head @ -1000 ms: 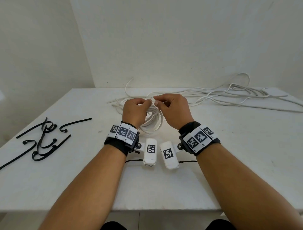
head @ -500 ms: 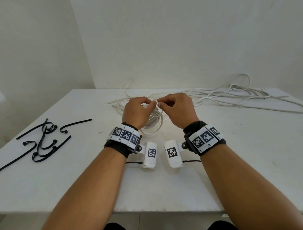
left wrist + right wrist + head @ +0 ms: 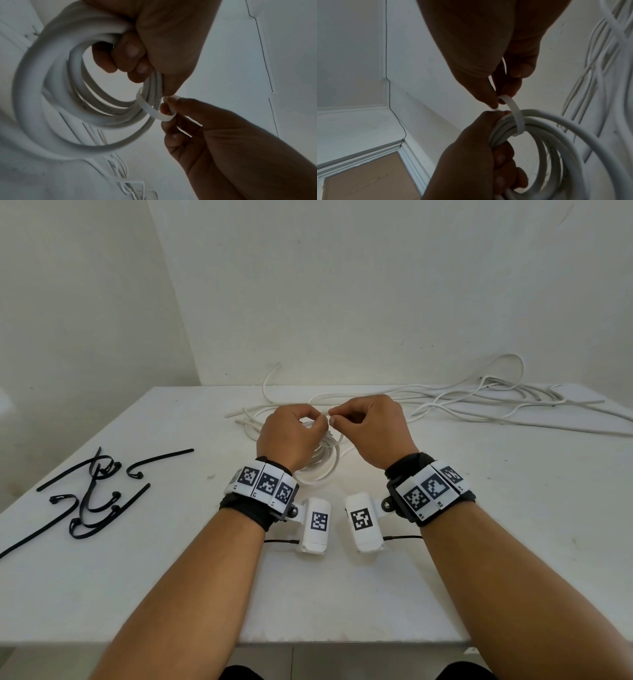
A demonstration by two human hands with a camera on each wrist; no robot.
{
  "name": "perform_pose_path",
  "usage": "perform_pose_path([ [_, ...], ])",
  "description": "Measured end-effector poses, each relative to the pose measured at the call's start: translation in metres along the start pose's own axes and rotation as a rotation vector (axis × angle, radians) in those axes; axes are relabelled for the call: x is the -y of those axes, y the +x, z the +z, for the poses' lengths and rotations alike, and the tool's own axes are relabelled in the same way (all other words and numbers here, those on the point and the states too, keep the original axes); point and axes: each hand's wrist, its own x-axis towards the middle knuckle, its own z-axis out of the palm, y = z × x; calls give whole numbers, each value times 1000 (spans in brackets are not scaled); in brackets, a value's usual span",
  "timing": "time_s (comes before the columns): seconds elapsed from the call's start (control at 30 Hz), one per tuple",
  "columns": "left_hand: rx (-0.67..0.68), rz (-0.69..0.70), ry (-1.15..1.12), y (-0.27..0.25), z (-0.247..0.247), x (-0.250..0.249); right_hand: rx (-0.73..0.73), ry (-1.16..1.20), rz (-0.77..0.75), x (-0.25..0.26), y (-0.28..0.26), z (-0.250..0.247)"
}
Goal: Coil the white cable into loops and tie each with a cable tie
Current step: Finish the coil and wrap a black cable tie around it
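head view: both hands sit slightly farther forward than before; left hand grips the coiled white cable, right hand pinches the white tie around it.

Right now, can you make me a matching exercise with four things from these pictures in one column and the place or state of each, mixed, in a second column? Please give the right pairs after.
Things:
1. coil
2. white tie
3. black ties
4. loose cable

Places or states:
A. lying on the table's left side
B. gripped by the left hand
C. spread along the table's far right
D. looped round the coil, pinched by the right hand

Pairs: 1-B, 2-D, 3-A, 4-C
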Motion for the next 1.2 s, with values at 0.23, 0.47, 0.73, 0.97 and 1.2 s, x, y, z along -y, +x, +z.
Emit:
perform_pose_path([
  [0.23,91,169,11,-4,-5,-12,-50,313,134,2,3,-7],
  [0.47,199,77,-301,-8,-8,-13,282,609,390,-1,6,-18],
  [0.73,321,22,-451,-13,2,-13,110,728,540,-7,7,-28],
  [0.97,429,-44,-707,-20,3,-21,19,756,541,4,4,-22],
  [1.2,552,-55,-709,-26,2,-25,36,675,485,12,2,-27],
])
